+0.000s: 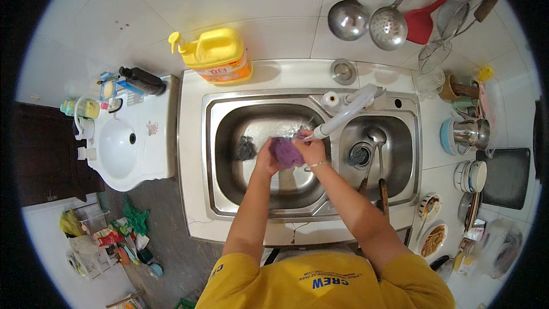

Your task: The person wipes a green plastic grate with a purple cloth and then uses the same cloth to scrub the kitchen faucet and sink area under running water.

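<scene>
A purple cloth (287,153) is bunched between my two hands over the left basin (229,177) of a steel double sink. My left hand (267,159) grips its left side, fingers curled. On the other side my right hand (311,151) holds the cloth's right edge, close beneath the end of a white faucet spout (346,115). Water glistens around the cloth, though the stream itself is hard to make out. A dark, rough-looking patch (246,149), perhaps a scourer or drain, lies left of my left hand.
Long-handled utensils, including a ladle (376,135), lie in the right basin (400,166). Behind the sink stands a yellow pump jug (220,60). Ladles (349,20) and a red spatula (420,26) hang above. Right counter: pots (472,133), food plates (433,239). Left: a white washbasin (117,149).
</scene>
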Motion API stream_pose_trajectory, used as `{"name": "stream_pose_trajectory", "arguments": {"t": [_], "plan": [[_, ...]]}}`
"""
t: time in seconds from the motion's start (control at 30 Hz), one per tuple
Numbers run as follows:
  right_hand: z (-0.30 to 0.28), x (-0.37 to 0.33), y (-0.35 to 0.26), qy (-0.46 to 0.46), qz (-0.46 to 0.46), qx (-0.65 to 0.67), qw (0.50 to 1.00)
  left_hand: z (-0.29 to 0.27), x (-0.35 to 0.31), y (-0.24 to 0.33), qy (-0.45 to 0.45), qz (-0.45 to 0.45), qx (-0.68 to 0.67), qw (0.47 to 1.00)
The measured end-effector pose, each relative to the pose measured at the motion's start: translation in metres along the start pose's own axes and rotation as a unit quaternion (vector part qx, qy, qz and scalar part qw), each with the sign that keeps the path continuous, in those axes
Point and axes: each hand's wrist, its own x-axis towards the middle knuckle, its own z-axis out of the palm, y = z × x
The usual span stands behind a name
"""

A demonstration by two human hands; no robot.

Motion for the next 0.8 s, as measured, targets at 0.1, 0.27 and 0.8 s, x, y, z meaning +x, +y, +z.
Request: {"name": "stream_pose_trajectory", "arguments": {"t": [0.1,0.27,0.8], "plan": [[0.026,-0.045,-0.009,-0.018,-0.186,-0.148,0.971,-0.065,0.076,-0.028,-0.048,0.033,-0.032,0.998],[-0.003,0.020,0.011,-0.011,-0.113,-0.313,0.943,0.010,0.042,-0.075,0.017,0.102,-0.005,0.995],[-0.005,0.046,0.052,-0.093,0.064,-0.143,0.983,0.003,0.020,-0.023,-0.010,0.144,-0.003,0.990]]}}
